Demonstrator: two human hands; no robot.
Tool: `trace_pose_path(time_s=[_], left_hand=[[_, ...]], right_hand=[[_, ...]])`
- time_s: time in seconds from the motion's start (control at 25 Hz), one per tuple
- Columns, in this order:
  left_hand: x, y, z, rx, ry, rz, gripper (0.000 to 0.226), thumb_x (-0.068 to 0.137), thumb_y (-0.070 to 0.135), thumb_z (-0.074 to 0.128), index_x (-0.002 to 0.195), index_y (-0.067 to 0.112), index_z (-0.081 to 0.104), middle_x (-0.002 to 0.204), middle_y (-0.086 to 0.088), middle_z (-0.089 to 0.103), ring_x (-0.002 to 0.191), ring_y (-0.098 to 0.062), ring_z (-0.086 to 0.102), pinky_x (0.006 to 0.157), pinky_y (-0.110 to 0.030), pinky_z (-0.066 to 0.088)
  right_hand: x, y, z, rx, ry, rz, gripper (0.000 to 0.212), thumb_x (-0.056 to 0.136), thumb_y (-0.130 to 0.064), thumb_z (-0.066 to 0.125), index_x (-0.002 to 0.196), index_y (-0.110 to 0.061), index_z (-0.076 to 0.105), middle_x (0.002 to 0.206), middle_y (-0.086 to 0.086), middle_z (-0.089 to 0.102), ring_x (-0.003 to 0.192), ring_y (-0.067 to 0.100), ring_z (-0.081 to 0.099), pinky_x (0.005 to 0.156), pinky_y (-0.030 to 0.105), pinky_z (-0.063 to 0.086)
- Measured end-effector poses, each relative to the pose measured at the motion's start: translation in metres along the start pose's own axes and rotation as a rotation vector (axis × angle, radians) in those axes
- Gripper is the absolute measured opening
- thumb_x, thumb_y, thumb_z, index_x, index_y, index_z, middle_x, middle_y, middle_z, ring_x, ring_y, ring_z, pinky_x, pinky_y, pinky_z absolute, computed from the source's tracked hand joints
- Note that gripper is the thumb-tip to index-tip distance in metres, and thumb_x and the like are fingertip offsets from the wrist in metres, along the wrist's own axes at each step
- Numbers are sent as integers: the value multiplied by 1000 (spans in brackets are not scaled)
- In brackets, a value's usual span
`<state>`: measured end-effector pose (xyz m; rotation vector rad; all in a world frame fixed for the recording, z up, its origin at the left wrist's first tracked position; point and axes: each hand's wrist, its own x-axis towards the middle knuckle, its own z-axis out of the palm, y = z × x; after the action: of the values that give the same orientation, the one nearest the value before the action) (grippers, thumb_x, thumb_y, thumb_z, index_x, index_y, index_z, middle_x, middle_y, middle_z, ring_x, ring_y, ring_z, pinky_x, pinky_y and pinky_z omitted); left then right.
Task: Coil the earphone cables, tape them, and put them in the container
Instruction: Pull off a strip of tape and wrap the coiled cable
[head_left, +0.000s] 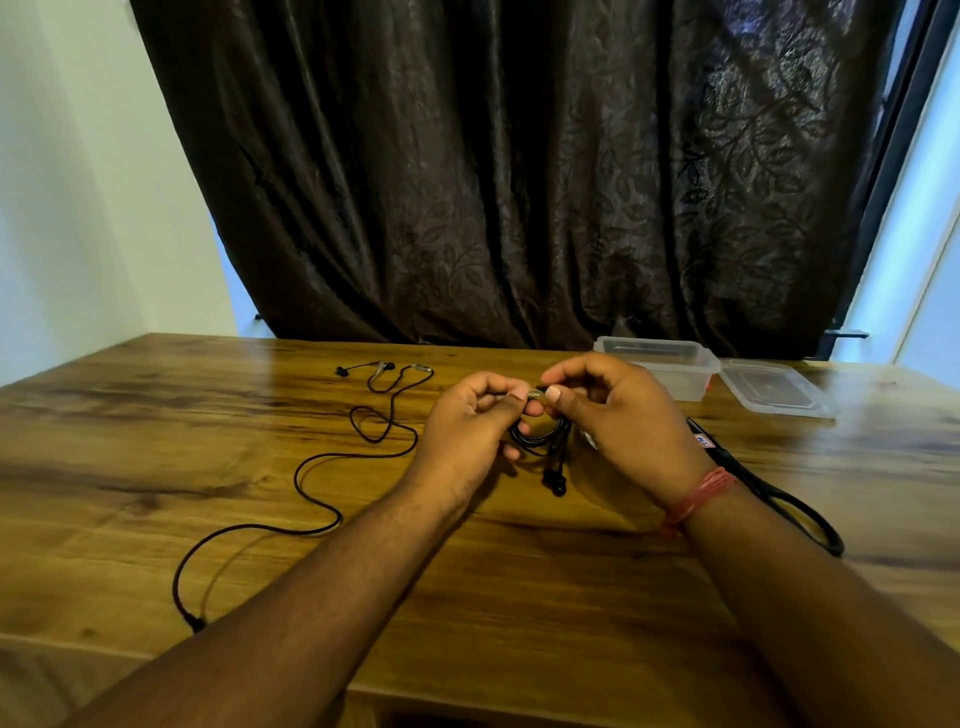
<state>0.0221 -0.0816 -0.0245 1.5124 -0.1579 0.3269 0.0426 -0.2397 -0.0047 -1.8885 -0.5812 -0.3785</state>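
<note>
Dark curtain (519, 171) behind wooden table (519, 561)

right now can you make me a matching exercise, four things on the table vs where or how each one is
Things:
1. coiled earphones
2. loose earphones
3. container
4. lid

States:
A. lying flat at the far right
B. held between both hands
C. open, behind the right hand
D. spread out uncoiled, beside the left hand

Pairs: 1-B, 2-D, 3-C, 4-A

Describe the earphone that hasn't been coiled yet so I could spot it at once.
On the wooden table, look left of the left hand. The loose earphone trails there in open curves, untouched. The coiled earphone is bunched between both hands.
</note>
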Motion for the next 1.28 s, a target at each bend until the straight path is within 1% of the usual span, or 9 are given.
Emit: trace_pose_path(time_s=[0.12, 0.24, 0.32, 0.44, 0.56, 0.72, 0.88, 1.16, 1.28], left_hand=[[1, 0, -1, -3, 21, 12, 13, 96, 13, 58, 104, 8, 66, 90, -7, 75, 72, -11, 63, 52, -25, 48], [1, 0, 0, -6, 29, 23, 11, 95, 13, 59, 102, 9, 67, 89, -6, 75, 69, -8, 62, 49, -19, 47], [1, 0, 0, -19, 23, 20, 9, 95, 11, 59, 101, 10, 66, 88, -5, 74, 67, -7, 62, 48, -18, 47], [0, 0, 0, -43, 3, 8, 10, 95, 12, 59, 101, 10, 66, 87, -4, 74, 68, -8, 62, 49, -19, 47], [-1, 0, 1, -24, -10, 16, 7, 94, 14, 62, 98, 12, 67, 88, -3, 74, 69, -8, 62, 50, -20, 47], [-1, 0, 2, 62, -30, 72, 4, 93, 15, 63, 96, 15, 66, 84, 0, 76, 71, -8, 65, 51, -21, 46], [-4, 3, 3, 128, -57, 115, 6, 94, 19, 62, 99, 18, 64, 88, -2, 76, 86, -21, 71, 53, -23, 46], [-6, 3, 3, 233, -62, 236, 10, 93, 19, 64, 90, 29, 63, 90, -1, 74, 84, -30, 68, 55, -33, 49], [-8, 3, 3, 268, -59, 289, 13, 93, 16, 64, 89, 29, 63, 87, 4, 70, 77, -13, 65, 55, -31, 51]], right_hand=[[1, -1, -1, -7, -24, -11, 11, 92, -19, 65, 98, -27, 71, 91, -5, 72, 90, 12, 68, 85, 36, 56], [-2, -2, 0, 19, -41, 8, 11, 89, -18, 69, 96, -27, 70, 87, 4, 73, 86, 22, 70, 82, 40, 58], [-4, -3, 0, -38, -29, -19, 12, 87, -16, 71, 93, -27, 69, 82, 6, 71, 80, 22, 68, 73, 31, 58], [-6, -8, 2, -187, 12, -97, 12, 86, -15, 72, 89, -26, 69, 81, -6, 68, 75, 6, 63, 63, 14, 50], [-7, -9, 2, -206, 30, -108, 11, 87, -14, 71, 87, -26, 69, 79, -8, 67, 74, 3, 62, 61, 10, 48], [-6, -7, 3, -75, 46, -55, 8, 92, -14, 63, 91, -20, 68, 78, -5, 70, 72, 1, 66, 62, 12, 49], [-6, -6, 6, 35, 60, 33, 10, 96, -14, 59, 92, -19, 66, 79, -1, 70, 71, 3, 68, 62, 13, 50], [-1, -6, 2, 371, 52, 148, 13, 93, -2, 60, 103, -10, 60, 79, 12, 70, 69, 19, 68, 71, 33, 58], [-3, -9, 2, 397, 60, 164, 13, 93, -1, 59, 103, -9, 61, 81, 21, 68, 70, 21, 68, 71, 33, 57]])
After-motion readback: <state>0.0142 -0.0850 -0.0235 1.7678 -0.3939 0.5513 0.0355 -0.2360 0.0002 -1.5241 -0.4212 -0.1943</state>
